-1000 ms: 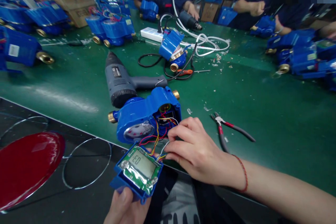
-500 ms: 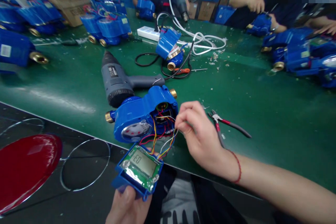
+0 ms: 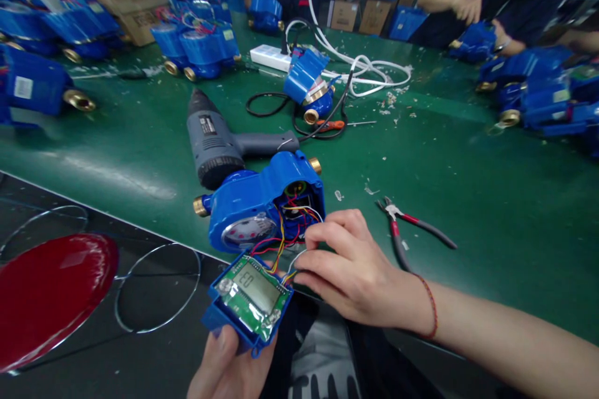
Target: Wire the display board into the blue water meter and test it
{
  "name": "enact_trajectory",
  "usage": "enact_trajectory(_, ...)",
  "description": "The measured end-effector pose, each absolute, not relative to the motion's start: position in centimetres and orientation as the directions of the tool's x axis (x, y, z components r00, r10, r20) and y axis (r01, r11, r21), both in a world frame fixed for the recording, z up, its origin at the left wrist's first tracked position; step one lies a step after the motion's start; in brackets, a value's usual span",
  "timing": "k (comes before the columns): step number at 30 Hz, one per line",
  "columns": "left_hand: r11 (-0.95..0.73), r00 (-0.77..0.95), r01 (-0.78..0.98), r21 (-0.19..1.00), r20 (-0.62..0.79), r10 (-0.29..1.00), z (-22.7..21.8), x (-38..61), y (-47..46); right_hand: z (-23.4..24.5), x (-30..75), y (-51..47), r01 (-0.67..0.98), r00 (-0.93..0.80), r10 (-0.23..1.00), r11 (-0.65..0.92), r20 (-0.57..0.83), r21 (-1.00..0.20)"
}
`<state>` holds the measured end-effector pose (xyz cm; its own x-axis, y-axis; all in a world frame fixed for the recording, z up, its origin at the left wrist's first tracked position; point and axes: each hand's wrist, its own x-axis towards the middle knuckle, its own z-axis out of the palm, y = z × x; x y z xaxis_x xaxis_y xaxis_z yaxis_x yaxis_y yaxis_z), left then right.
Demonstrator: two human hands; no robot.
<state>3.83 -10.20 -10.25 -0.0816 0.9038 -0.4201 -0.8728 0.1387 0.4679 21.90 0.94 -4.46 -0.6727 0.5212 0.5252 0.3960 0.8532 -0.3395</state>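
My left hand [image 3: 234,358] is closed on a blue display module [image 3: 255,296], a small housing with a green circuit board and a lit LCD facing up, held just off the table's front edge. Coloured wires [image 3: 281,240] run from it into the open compartment of a blue water meter [image 3: 248,202] with brass end fittings, which lies on the table. My right hand [image 3: 355,265] pinches the white and yellow wires between thumb and fingers, right of the module. Its fingertips partly hide those wires.
A grey heat gun [image 3: 215,140] lies behind the meter, and red-handled cutting pliers [image 3: 405,221] to the right. Further back are another meter [image 3: 306,78], an orange screwdriver [image 3: 330,125] and a white power strip [image 3: 269,57]. Co-workers handle meters across the green table [image 3: 421,156]. A red stool [image 3: 56,299] stands lower left.
My right hand has moved down and slightly left along the wires, closer to the display module. The left hand keeps its hold. Across the table, a co-worker's heat gun has moved up and left.
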Motion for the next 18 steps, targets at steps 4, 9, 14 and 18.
enact_trajectory(4,0.187,-0.033,-0.873,0.45,-0.438,0.898,-10.2,3.6,-10.6,-4.6,20.8,1.5,0.344,-0.569,0.681,0.707,0.461,-0.619)
enact_trajectory(9,0.215,0.051,-0.908,0.359,-0.417,0.908,-10.5,3.0,-10.2,-3.4,21.6,2.5,0.192,-0.247,0.892,0.429,0.379,-0.883)
enact_trajectory(14,0.113,0.05,-0.951,0.289,-0.217,0.975,-11.5,3.4,-9.6,-3.9,22.9,1.8,0.27,-0.4,0.705,0.701,0.585,-0.661)
enact_trajectory(18,0.128,0.045,-0.931,0.342,-0.241,0.969,-11.7,3.3,-10.0,-5.6,22.1,1.3,0.265,-0.636,0.566,0.798,0.524,-0.541)
